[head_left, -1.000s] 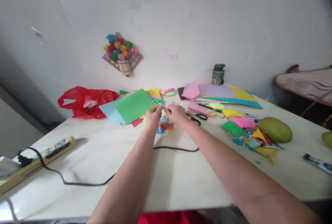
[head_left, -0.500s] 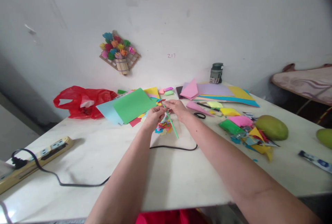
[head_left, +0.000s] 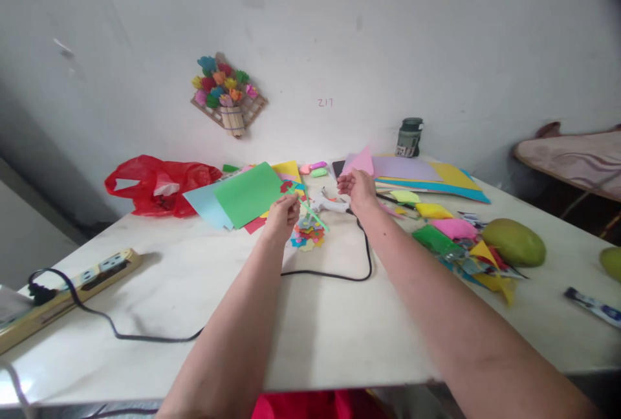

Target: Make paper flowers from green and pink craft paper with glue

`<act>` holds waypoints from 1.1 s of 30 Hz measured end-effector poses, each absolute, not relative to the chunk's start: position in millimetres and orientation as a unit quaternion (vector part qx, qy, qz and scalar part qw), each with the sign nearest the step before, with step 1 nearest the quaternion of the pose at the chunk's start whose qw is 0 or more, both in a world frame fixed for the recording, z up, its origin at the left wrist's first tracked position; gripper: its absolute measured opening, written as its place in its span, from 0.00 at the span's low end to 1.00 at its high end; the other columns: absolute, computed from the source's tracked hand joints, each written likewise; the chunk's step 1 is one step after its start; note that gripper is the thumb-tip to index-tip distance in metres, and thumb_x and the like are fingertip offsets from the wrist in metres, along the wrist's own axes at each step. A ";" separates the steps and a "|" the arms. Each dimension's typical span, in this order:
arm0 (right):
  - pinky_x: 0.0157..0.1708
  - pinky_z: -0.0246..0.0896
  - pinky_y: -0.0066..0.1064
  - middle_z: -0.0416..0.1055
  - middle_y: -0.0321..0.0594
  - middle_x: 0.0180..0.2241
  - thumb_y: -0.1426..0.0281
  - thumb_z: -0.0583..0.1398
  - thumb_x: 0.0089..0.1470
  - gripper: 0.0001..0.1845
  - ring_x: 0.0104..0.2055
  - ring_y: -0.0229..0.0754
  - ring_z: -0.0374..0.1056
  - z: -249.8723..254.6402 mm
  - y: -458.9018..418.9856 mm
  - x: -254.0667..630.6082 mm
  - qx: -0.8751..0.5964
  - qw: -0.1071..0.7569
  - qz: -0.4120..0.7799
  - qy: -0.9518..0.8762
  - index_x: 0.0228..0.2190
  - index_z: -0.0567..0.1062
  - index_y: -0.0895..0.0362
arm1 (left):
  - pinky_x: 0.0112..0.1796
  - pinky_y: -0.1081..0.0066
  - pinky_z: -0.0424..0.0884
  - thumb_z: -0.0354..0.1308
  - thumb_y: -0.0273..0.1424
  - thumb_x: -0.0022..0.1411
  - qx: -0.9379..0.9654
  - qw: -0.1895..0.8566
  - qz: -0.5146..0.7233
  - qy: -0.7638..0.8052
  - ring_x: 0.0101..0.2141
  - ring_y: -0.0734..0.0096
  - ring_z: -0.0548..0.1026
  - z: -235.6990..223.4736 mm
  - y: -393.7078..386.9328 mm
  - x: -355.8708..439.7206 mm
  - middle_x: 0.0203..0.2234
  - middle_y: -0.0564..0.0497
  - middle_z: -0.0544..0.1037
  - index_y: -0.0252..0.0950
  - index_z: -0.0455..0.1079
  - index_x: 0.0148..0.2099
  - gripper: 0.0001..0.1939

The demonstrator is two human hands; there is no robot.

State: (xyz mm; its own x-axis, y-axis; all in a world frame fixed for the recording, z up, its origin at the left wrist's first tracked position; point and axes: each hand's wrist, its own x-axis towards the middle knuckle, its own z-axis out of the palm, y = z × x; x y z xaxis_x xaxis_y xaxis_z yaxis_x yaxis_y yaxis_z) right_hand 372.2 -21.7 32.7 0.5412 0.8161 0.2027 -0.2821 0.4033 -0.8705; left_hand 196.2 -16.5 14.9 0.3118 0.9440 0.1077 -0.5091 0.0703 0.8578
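Green stick [head_left: 318,219] sits pinched between the fingers of the left hand [head_left: 284,213], slanting down to the right above a heap of small coloured paper shapes [head_left: 307,236] on the worktop [head_left: 310,341]. From my remote view the right hand [head_left: 358,189] has its fingers loosely spread, free of any grip, near the white glue gun [head_left: 332,204], though I cannot tell whether the two touch. I also see a green sheet [head_left: 250,196] left of both hands and a black cord [head_left: 325,273] curving across nearer me.
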 end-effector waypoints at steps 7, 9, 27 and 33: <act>0.12 0.49 0.23 0.63 0.32 0.14 0.59 0.54 0.48 0.16 0.12 0.30 0.55 20.7 -23.2 347.6 -0.486 0.642 0.272 -0.527 0.18 0.66 0.58 | 0.30 0.75 0.71 0.48 0.23 0.57 0.181 0.764 0.586 0.202 0.29 0.75 0.73 25.1 -17.5 200.8 0.23 0.48 0.72 0.33 0.63 0.25 0.08; 0.18 0.55 0.24 0.66 0.33 0.17 0.62 0.55 0.47 0.13 0.16 0.32 0.59 16.1 -24.3 339.3 -0.506 0.597 0.200 -0.589 0.21 0.71 0.58 | 0.36 0.69 0.72 0.47 0.23 0.57 0.181 0.770 0.583 0.184 0.36 0.69 0.74 25.3 -19.1 202.6 0.28 0.45 0.74 0.33 0.62 0.24 0.10; 0.48 0.53 0.36 0.67 0.38 0.46 0.69 0.61 0.44 0.03 0.49 0.42 0.57 6.5 -29.0 313.5 -0.523 0.521 0.031 -0.673 0.23 0.75 0.54 | 0.37 0.68 0.70 0.50 0.31 0.58 0.307 0.782 0.529 0.121 0.38 0.69 0.72 30.4 -31.0 206.4 0.36 0.48 0.73 0.36 0.67 0.27 0.10; 0.41 0.58 0.31 0.69 0.40 0.38 0.67 0.53 0.50 0.11 0.43 0.39 0.62 13.1 -25.1 324.0 -0.537 0.575 0.117 -0.606 0.23 0.71 0.57 | 0.41 0.62 0.68 0.56 0.33 0.53 0.345 0.762 0.533 0.129 0.41 0.63 0.72 28.7 -32.0 207.7 0.39 0.47 0.73 0.36 0.67 0.29 0.05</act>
